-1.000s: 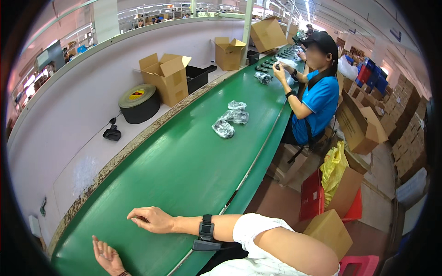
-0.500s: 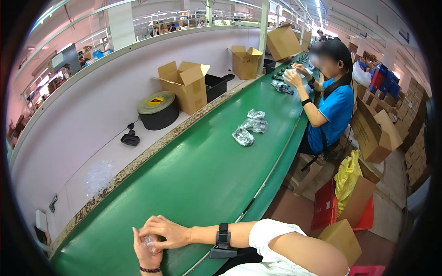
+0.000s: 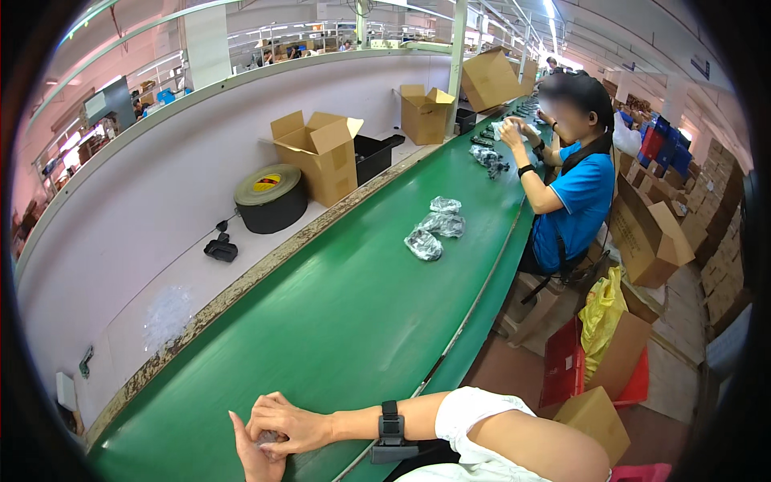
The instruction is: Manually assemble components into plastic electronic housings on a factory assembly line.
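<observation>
My left hand (image 3: 247, 451) is at the near end of the green conveyor belt (image 3: 337, 321), palm up, with a small clear plastic packet (image 3: 266, 439) in it. My right hand (image 3: 287, 421) lies over the left one, its fingers curled onto the same packet. A black watch (image 3: 390, 422) sits on my right wrist. Much of the packet is hidden between my hands.
Three clear bagged items (image 3: 434, 229) lie mid-belt. A seated co-worker in a blue shirt (image 3: 572, 197) handles parts farther along. On the white shelf to the left stand open cardboard boxes (image 3: 321, 153), a big tape roll (image 3: 271, 198) and a black tray (image 3: 374, 153). More cartons are stacked on the right.
My left hand came up onto the belt holding the clear packet. My right hand drew back from its flat rest and closed over it.
</observation>
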### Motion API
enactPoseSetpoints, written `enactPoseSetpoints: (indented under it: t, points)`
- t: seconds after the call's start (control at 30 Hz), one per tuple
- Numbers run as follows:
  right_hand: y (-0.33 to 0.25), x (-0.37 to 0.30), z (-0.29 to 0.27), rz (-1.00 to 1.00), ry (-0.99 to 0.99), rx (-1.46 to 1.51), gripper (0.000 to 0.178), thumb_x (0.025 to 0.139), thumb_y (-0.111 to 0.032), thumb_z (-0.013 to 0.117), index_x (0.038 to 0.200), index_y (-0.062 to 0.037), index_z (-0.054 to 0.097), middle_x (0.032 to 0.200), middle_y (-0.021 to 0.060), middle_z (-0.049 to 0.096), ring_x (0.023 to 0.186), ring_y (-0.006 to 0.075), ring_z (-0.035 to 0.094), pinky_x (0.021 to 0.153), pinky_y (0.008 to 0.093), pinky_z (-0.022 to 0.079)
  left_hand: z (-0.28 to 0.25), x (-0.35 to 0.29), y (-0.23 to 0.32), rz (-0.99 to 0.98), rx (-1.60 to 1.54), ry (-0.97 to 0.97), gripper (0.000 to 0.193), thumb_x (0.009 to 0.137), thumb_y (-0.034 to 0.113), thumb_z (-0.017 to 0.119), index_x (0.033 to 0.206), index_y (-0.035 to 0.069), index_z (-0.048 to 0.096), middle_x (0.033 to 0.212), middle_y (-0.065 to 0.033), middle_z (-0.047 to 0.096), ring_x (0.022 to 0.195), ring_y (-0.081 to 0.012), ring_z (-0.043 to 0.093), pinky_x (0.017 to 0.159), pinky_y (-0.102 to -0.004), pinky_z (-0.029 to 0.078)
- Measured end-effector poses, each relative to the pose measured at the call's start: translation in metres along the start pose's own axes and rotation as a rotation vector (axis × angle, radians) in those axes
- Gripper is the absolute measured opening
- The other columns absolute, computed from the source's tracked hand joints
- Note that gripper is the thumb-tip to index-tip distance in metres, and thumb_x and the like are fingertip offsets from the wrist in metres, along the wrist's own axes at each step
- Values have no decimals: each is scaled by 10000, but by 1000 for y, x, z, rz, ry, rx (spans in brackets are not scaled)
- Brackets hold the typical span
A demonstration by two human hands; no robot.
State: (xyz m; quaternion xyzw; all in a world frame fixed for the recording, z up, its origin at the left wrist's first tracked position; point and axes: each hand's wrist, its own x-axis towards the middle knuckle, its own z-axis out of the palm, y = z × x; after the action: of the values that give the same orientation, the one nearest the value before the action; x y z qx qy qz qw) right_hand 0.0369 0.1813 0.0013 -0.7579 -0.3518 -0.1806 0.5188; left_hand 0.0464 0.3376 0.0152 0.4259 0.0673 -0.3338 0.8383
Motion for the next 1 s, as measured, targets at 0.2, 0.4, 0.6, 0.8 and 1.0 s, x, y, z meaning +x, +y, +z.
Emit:
enactPoseSetpoints:
  t: [0.2, 0.4, 0.6, 0.8, 1.0]
  points:
    - [2, 1, 3, 12, 81, 12, 168, 830, -191, 637, 926, -78, 558, 883, 37, 518, 973, 224, 470, 947, 377, 301, 27, -11, 6, -83, -92, 44, 569, 992, 498, 331, 1341, 72, 469, 1195, -82, 602, 973, -188, 605, 762, -295, 511]
    - [-1, 3, 2, -39, 176, -59, 173, 839, -203, 638, 924, -83, 547, 934, 36, 526, 995, 235, 467, 936, 387, 309, -18, 2, 1, -74, -221, -415, 507, 996, 459, 366, 1285, 70, 515, 1104, -69, 630, 855, -159, 615, 661, -271, 498]
    - [1, 1, 0, 21, 156, -38, 201, 840, -227, 643, 940, -83, 545, 968, 42, 528, 1016, 239, 457, 927, 388, 312, 37, -12, 7, -41, -56, 145, 405, 1008, 420, 373, 1099, 91, 591, 853, -8, 615, 586, -79, 499, 486, -221, 382]
    - [2, 1, 0, -14, 119, 9, 295, 871, -231, 628, 1102, -66, 546, 1060, 78, 520, 1057, 278, 428, 956, 394, 339, 36, -13, 9, 16, -79, 237, 280, 1007, 332, 432, 1008, 100, 588, 705, 18, 529, 475, -55, 393, 419, -208, 301]
    - [-2, 3, 0, 265, 223, 250, 298, 937, -242, 559, 1160, -51, 511, 1033, 96, 533, 837, 172, 542, 633, 280, 479, -2, -6, 18, 128, -310, -53, 284, 1013, 289, 418, 913, 62, 558, 551, 10, 399, 401, -77, 290, 377, -208, 256]
